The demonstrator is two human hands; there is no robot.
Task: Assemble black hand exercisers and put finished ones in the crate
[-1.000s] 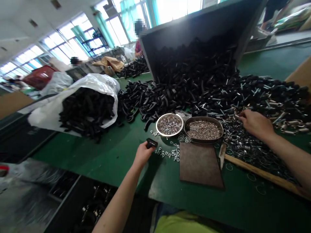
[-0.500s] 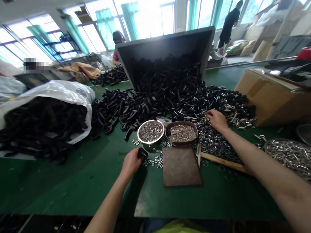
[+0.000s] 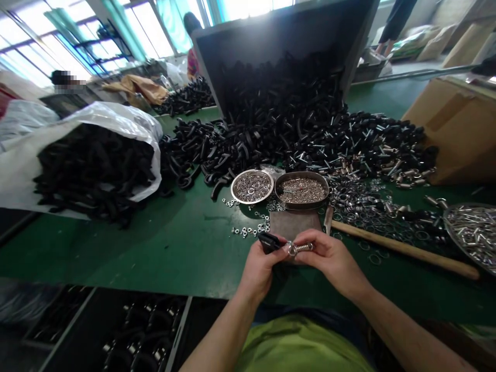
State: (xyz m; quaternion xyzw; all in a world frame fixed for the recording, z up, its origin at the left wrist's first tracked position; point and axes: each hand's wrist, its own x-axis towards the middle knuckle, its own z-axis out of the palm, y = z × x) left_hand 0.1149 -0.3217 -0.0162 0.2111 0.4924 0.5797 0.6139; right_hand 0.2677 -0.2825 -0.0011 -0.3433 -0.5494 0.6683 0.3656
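In front of my body the two hands meet over the near part of a dark square plate (image 3: 291, 221). My left hand (image 3: 259, 266) is closed round a black plastic part (image 3: 268, 242). Between thumb and fingers, my right hand (image 3: 329, 256) pinches a shiny metal spring-like fitting (image 3: 301, 248), its end against the black part. Just beyond the plate stand a round metal dish (image 3: 252, 200) of small metal pieces and an oval tin (image 3: 301, 205) of tiny rivet-like pieces. Several small nut-like rings (image 3: 248, 231) lie left of the plate.
A wooden-handled hammer (image 3: 403, 249) lies to the right, near loose metal rings and a bowl of metal pins (image 3: 475, 232). Black parts heap out of a tipped grey bin (image 3: 287, 31). A white bag (image 3: 155, 155) stands left, a cardboard box (image 3: 453, 129) right. Other people are beyond.
My right hand has come back from the metal fittings at the right with one fitting. My left hand has moved right with the black part, and the two now touch. The view has tilted down.
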